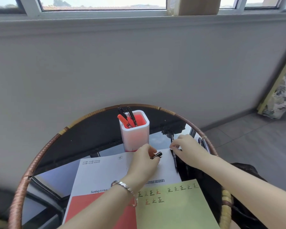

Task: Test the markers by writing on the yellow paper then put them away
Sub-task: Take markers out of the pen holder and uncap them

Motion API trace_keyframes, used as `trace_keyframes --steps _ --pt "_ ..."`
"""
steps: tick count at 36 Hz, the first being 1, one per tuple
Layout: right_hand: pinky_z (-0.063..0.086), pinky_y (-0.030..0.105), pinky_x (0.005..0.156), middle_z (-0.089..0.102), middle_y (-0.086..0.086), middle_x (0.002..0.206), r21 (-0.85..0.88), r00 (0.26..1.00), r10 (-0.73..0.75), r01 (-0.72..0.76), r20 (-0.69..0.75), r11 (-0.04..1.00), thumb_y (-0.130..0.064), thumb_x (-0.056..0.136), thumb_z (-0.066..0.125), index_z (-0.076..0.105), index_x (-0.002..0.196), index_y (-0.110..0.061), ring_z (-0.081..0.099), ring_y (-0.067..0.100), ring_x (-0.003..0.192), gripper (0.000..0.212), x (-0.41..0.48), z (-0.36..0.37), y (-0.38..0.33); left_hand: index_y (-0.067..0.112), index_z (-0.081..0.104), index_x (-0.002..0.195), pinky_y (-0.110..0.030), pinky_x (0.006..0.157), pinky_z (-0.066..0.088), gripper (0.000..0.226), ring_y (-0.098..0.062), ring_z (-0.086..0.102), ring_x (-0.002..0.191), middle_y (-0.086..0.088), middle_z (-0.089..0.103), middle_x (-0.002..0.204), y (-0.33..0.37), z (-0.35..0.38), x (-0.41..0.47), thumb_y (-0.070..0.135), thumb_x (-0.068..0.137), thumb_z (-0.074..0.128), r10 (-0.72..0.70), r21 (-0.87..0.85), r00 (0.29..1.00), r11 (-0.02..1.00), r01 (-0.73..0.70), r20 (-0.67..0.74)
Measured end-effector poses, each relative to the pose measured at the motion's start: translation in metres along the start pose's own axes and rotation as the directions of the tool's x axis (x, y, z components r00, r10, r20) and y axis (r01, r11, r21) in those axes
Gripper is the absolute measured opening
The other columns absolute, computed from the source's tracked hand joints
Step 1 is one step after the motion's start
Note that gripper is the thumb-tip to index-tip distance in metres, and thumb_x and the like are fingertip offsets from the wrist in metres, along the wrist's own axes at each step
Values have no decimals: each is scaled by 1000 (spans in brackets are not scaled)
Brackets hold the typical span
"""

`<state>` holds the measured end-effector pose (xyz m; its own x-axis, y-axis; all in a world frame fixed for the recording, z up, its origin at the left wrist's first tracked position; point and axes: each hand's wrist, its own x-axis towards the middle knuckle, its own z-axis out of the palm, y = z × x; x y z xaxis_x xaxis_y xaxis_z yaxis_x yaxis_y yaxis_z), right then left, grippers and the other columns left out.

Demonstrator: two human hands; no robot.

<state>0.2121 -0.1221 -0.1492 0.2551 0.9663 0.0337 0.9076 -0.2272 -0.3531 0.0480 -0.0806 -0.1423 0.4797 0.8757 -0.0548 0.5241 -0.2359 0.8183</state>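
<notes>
- A plain grey wall (pixel 139 63) fills most of what I see ahead.
- Above it runs a white-framed window (pixel 102 4) with pale daylight outside.
- A cardboard box (pixel 199 5) stands on the sill.
- Grey floor tiles (pixel 254 139) lie to my right.
- A leaf-patterned panel (pixel 282 90) leans against the wall at the right.
- I sit at a round table (pixel 17 204) with a wicker rim; its dark glass top mirrors the sky.

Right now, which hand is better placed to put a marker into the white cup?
Left. The left hand holds a marker right beside the cup; the right hand is farther off, pinching a pen that lies flat.
</notes>
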Motion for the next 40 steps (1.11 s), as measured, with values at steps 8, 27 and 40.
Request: trace_keyframes --steps 8,27,40 --pt "36 33 95 54 -1 112 6 999 13 -13 47 1000 -16 95 39 60 111 -23 40 19 113 27 -8 -4 12 14 59 90 -24 75 47 8 -14 55 84 2 58 89 8 29 15 18 85 63 54 108 998 993 -55 16" --pt "48 34 78 58 3 97 124 960 -162 194 -228 973 -40 87 53 62 105 -13 54 20 92 34 49 -30 -120 26 60 94 -14 60 41 16 -1 57 82 12 62 86 -27 -95 -20 14 89 52 71 90 982 994 -56 -174" --pt "48 40 78 65 6 97 123 860 -209 297 -466 947 -24 93 47 60 107 -12 59 23 88 22 52 -28 -134 26 60 98 -16 67 45 17 -6 59 88 7 64 93 -36 -118 -26 14 90 50 59 69 982 997 -47 -178"
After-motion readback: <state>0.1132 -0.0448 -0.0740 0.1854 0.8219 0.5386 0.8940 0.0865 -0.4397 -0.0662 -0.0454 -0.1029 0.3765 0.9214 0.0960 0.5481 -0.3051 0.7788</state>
